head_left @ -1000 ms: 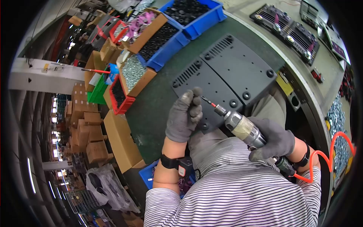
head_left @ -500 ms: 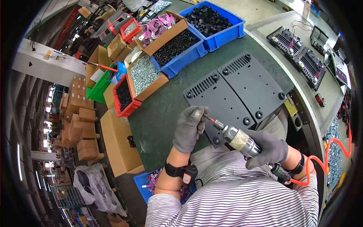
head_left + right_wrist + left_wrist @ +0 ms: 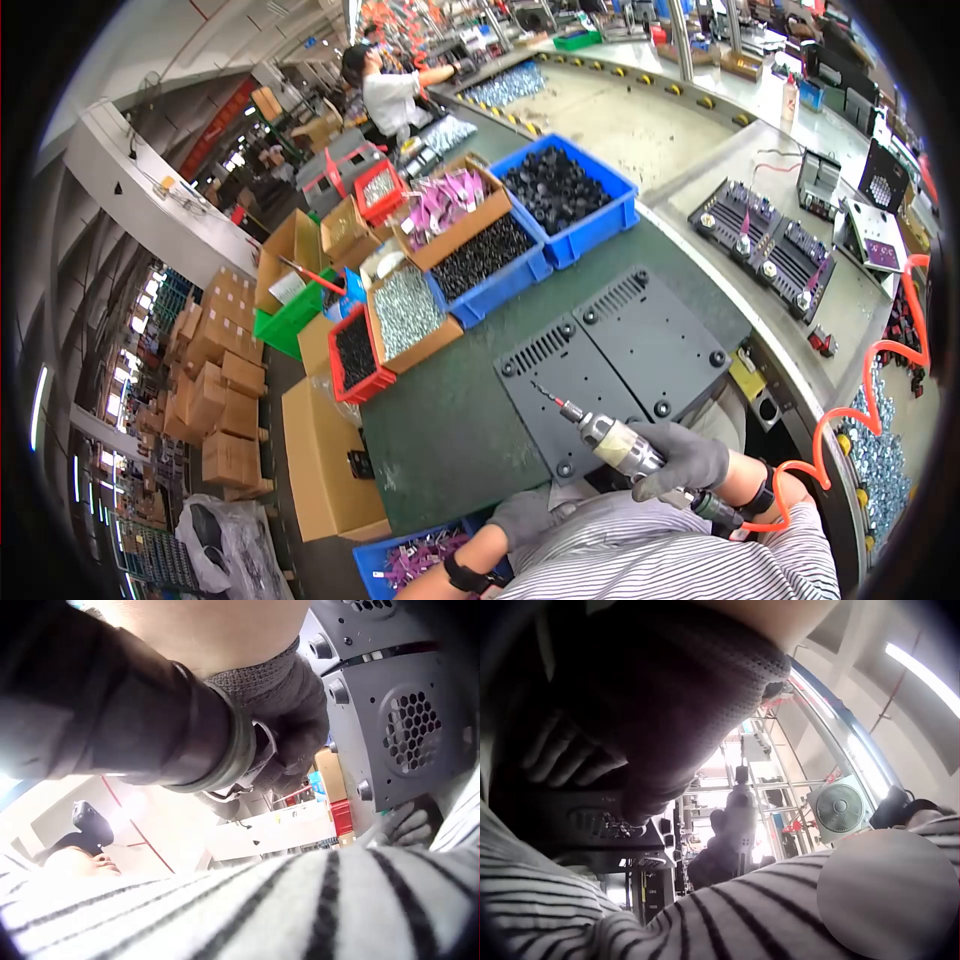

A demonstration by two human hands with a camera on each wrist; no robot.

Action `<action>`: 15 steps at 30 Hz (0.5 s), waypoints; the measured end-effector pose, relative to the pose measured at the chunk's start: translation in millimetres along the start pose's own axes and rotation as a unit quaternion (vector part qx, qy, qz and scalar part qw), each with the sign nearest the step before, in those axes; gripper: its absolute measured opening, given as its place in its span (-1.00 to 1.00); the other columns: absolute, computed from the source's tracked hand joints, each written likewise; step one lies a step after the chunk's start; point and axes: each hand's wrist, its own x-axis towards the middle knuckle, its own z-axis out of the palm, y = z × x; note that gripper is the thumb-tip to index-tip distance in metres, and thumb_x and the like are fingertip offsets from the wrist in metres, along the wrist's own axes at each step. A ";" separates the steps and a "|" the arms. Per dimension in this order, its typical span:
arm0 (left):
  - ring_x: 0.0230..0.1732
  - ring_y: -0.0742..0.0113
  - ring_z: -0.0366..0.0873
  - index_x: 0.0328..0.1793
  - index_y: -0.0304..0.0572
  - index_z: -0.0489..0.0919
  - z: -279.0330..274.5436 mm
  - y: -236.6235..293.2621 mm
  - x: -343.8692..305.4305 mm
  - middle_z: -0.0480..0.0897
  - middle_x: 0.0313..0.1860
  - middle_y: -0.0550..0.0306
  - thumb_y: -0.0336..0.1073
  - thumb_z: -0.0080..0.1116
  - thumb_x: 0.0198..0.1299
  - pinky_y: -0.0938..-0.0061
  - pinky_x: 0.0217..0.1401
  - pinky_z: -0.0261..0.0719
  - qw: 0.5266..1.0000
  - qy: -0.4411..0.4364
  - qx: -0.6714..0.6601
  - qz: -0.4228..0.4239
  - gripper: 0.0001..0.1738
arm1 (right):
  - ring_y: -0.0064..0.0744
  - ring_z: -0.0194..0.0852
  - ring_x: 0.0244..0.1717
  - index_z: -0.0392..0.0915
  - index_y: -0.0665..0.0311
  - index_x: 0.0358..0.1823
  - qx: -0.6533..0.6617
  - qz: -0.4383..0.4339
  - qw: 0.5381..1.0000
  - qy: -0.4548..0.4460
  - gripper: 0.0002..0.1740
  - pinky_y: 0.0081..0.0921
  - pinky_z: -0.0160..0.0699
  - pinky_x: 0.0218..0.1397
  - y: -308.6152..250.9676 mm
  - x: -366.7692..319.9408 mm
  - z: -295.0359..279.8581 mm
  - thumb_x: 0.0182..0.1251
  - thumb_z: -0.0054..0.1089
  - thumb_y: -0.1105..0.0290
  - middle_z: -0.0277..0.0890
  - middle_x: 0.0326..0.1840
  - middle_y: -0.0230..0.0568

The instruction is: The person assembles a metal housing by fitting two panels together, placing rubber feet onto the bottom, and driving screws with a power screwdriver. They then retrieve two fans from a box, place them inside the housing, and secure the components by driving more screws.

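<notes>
My right gloved hand [image 3: 685, 460] grips a pneumatic screwdriver [image 3: 622, 447], its bit pointing up and left above the left of two dark grey metal cases [image 3: 575, 375]. Side by side, the cases [image 3: 665, 345] show vent slots, small holes and black round feet. My left gloved hand [image 3: 528, 518] is low by my lap, close to the near corner of the left case. In the left wrist view its fingers [image 3: 574, 757] look loosely extended beside the case edge, with no separate part visible in them. An orange air hose [image 3: 800, 470] runs from the screwdriver's rear.
Blue bins [image 3: 590, 235] of black parts, a cardboard box [image 3: 410, 310] of silver screws and a red bin [image 3: 360, 355] of black screws line the table's far left. A blue tray [image 3: 375, 570] of purple-tagged parts sits below. Metal-edged bench [image 3: 790, 370] borders the right.
My left hand has dropped from the screwdriver's bit to beside my lap near the case. My right hand still holds the screwdriver. The head view has tilted up, showing more of the workshop.
</notes>
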 end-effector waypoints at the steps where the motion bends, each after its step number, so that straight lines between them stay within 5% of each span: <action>1: -0.01 -0.08 0.56 0.16 -0.16 0.49 16.0 -8.4 9.5 0.61 -0.03 -0.15 0.12 -0.14 0.32 0.18 0.08 0.45 0.997 0.043 -0.063 0.014 -0.45 | -0.64 0.35 -0.36 0.35 0.40 0.09 -0.021 -0.047 0.999 0.006 -0.30 -0.62 0.38 -0.31 5.3 2.4 -1.6 -0.07 0.50 0.31 0.42 -0.32 -0.37; 3: 0.04 -0.09 0.53 0.18 -0.13 0.48 45.7 -25.7 27.7 0.59 0.05 -0.11 0.14 -0.25 0.34 0.13 0.12 0.40 0.989 0.090 -0.117 0.027 -0.42 | -0.63 0.35 -0.34 0.35 0.40 0.09 0.007 -0.037 0.999 -0.010 -0.29 -0.61 0.38 -0.30 11.3 -1.1 -6.8 -0.07 0.50 0.28 0.42 -0.32 -0.39; 5: 0.08 -0.08 0.50 0.19 -0.11 0.48 72.8 -39.7 43.6 0.56 0.09 -0.10 0.09 -0.27 0.36 0.14 0.16 0.36 0.953 0.265 -0.085 0.119 -0.46 | -0.64 0.33 -0.31 0.37 0.38 0.09 0.007 -0.055 0.998 0.012 -0.33 -0.61 0.37 -0.25 10.3 -10.0 -7.0 -0.04 0.48 0.29 0.42 -0.30 -0.40; 6: -0.14 -0.14 0.57 0.01 -0.20 0.56 67.9 -33.1 42.0 0.61 -0.21 -0.23 -0.02 -0.08 0.31 0.20 -0.01 0.49 0.919 0.351 -0.058 0.170 -0.58 | -0.65 0.31 -0.27 0.38 0.37 0.09 0.009 -0.063 0.997 0.035 -0.37 -0.61 0.36 -0.20 9.3 -15.7 -7.5 -0.01 0.45 0.31 0.41 -0.27 -0.42; 9: -0.30 -0.14 0.56 -0.15 -0.21 0.59 35.3 -11.6 9.0 0.59 -0.33 -0.20 -0.03 0.04 0.23 0.15 -0.21 0.52 0.969 0.226 0.032 0.095 -0.62 | -0.64 0.32 -0.29 0.39 0.38 0.07 0.000 -0.087 0.994 0.064 -0.37 -0.60 0.37 -0.21 7.2 -34.3 -15.7 -0.04 0.45 0.34 0.41 -0.28 -0.43; 10: -0.47 -0.14 0.52 -0.31 -0.20 0.56 10.8 3.2 -9.5 0.55 -0.45 -0.15 -0.03 0.13 0.13 0.13 -0.41 0.48 0.932 0.322 0.060 0.155 -0.66 | -0.64 0.32 -0.29 0.39 0.38 0.09 0.009 -0.086 0.993 0.075 -0.33 -0.60 0.37 -0.22 9.6 -40.2 -19.2 -0.08 0.47 0.34 0.42 -0.29 -0.43; 12: -0.58 -0.08 0.46 -0.46 -0.17 0.46 -43.8 33.6 -36.2 0.46 -0.57 -0.08 -0.06 0.15 0.09 0.16 -0.51 0.43 0.855 0.464 0.079 0.219 -0.68 | -0.63 0.31 -0.31 0.35 0.40 0.18 0.005 -0.091 0.988 0.121 -0.19 -0.62 0.36 -0.23 5.4 -50.4 -21.6 -0.15 0.51 0.30 0.42 -0.29 -0.43; 15: -0.46 -0.13 0.49 -0.39 -0.21 0.44 -110.5 59.8 -58.3 0.47 -0.51 -0.12 -0.07 0.11 0.15 0.14 -0.42 0.45 0.882 0.415 0.140 0.176 -0.66 | -0.61 0.33 -0.36 0.33 0.41 0.22 0.001 -0.071 0.985 0.157 -0.04 -0.62 0.37 -0.28 5.0 -66.9 -25.4 -0.26 0.56 0.16 0.43 -0.34 -0.42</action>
